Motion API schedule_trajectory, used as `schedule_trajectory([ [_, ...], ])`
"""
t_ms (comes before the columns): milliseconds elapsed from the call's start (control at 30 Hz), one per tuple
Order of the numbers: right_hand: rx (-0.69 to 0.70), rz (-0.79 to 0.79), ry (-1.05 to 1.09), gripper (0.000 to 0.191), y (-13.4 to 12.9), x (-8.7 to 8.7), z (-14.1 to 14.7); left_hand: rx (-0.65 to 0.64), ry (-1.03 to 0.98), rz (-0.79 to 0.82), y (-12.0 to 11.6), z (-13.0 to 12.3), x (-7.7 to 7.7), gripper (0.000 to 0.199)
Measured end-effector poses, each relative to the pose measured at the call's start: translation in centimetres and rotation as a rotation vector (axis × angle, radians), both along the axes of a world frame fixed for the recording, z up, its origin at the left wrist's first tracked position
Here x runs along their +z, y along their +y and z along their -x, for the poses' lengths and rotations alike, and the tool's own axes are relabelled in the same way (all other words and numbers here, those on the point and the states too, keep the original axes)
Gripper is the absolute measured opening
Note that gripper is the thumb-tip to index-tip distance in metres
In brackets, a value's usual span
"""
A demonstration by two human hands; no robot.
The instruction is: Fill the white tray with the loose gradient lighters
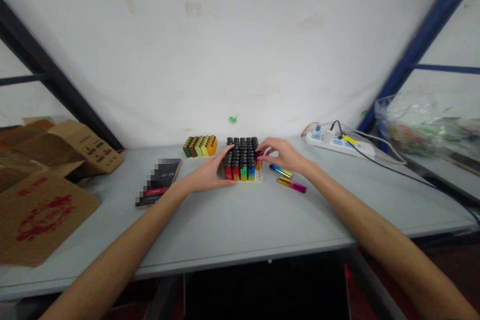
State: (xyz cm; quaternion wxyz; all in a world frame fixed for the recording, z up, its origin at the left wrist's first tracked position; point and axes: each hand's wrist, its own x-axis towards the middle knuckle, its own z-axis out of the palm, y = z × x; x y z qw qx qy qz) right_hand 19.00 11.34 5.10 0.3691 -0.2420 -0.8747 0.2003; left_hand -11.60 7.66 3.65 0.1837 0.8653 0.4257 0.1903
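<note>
Black-topped lighters upright in tight rows, white tray beneath, bare at its near right, magenta-and-orange lighter upright at the right edge, blue-and-yellow lighter and yellow-and-magenta lighter lying flat farther right

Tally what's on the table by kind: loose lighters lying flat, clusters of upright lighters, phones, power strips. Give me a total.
Loose lighters: 2 (blue-and-gold one, gold-and-pink one)
Clusters: 2 (black-topped block, yellow-and-green group)
Phone: 1
Power strip: 1
Total: 6
</note>
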Motion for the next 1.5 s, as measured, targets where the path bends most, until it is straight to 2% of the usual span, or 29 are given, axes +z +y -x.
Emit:
schedule_trajectory([
  [133, -0.007, -0.162, -0.031, 0.019, 0.1, -0.4, 0.3, -0.002, -0.005, -0.003, 0.1, 0.1, -0.1, 0.113],
  [433, 0.030, -0.152, -0.012, 0.016, 0.2, -1.1, 0.5, 0.006, 0.002, 0.003, -0.1, -0.1, 0.1, 0.112],
  [700, -0.055, -0.267, -0.113, 0.024, -0.1, 0.4, -0.4, 0.002, -0.006, -0.007, -0.1, 0.0, 0.0, 0.113],
  [833, -0.183, -0.156, -0.208, 0.030, 0.0, 1.3, -1.6, 0.006, 0.004, -0.013, 0.0, 0.1, -0.2, 0.113],
  [1000, -0.277, 0.183, -0.705, 0.036, 0.8, 1.1, -3.3, 0.017, 0.010, -0.032, 0.2, 0.2, -0.5, 0.114],
  [1100, -0.262, 0.306, -0.825, 0.034, 1.2, 0.5, -3.5, 0.015, 0.015, -0.031, 0.2, 0.3, -0.5, 0.113],
  [1233, -0.228, 0.237, -0.752, 0.030, 1.3, 0.4, -3.1, 0.018, 0.027, -0.027, 0.2, 0.3, -0.5, 0.113],
  [1433, -0.176, 0.071, -0.580, 0.023, 1.1, 1.4, -2.8, 0.029, 0.067, -0.067, 0.2, 0.3, -0.4, 0.113],
  [1500, -0.155, 0.071, -0.536, 0.028, 1.0, 1.7, -2.8, 0.025, 0.054, -0.048, 0.1, 0.3, -0.4, 0.113],
])
